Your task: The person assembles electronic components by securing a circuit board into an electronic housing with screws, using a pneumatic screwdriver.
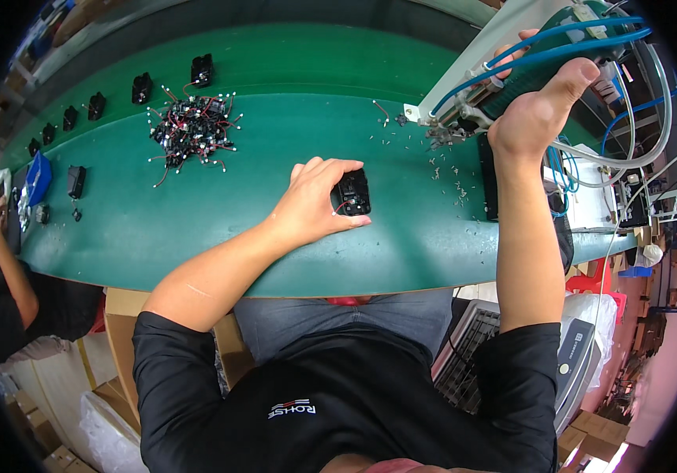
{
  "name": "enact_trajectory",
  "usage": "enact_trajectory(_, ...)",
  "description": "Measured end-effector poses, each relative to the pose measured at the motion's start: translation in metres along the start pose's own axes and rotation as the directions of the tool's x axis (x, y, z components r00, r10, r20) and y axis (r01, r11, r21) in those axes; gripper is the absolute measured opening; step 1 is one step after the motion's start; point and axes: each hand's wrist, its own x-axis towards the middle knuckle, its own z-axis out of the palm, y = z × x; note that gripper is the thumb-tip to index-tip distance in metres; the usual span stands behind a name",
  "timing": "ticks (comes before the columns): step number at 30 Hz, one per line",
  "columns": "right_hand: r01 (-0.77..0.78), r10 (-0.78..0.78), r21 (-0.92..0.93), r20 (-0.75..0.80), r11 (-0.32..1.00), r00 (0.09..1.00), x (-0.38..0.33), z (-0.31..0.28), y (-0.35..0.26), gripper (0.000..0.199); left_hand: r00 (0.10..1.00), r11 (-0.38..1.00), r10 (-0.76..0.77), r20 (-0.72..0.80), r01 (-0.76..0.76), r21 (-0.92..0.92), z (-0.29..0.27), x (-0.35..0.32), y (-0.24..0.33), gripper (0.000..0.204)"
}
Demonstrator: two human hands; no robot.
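A black rectangular plastic housing (355,193) lies on the green table in front of me. My left hand (315,197) is closed round its left side, fingers at the far edge and thumb at the near edge. A short red wire shows at the housing's lower left. At the upper right, my right hand (539,110) is raised to a machine with blue air tubes (547,39). Its thumb points up to the right, and some fingertips show behind the tubes. The fingers seem curled round a dark part that I cannot make out; most of the grip is hidden.
A heap of small black parts with red wires (192,130) lies at the far left. Several black housings (142,88) line the back. Tiny pale pieces (456,177) are scattered near the machine. At far left is another person's arm (3,248).
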Motion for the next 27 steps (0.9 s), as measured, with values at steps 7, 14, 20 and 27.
enact_trajectory(7, 0.029, -0.028, -0.091, 0.005, 0.995, 1.0, 0.012, -0.004, -0.017, 0.087, 1.0, 1.0, 0.004, 0.004, -0.003, -0.009, 0.001, 0.001, -0.002, 0.08)
enact_trajectory(14, 0.021, -0.021, -0.079, 0.005, 0.997, 1.0, 0.001, -0.002, -0.009, 0.084, 1.0, 1.0, 0.015, -0.019, -0.015, -0.007, 0.003, 0.0, -0.004, 0.08)
enact_trajectory(20, -0.036, 0.036, -0.002, -0.033, 0.999, 0.999, -0.011, 0.013, -0.017, 0.081, 0.999, 1.0, 0.022, -0.024, -0.022, -0.013, 0.002, 0.0, -0.004, 0.08)
enact_trajectory(27, -0.131, 0.123, 0.1, 0.087, 0.986, 0.989, -0.024, 0.018, -0.029, 0.088, 1.0, 1.0, 0.006, 0.001, -0.006, -0.011, 0.0, 0.0, 0.0, 0.079)
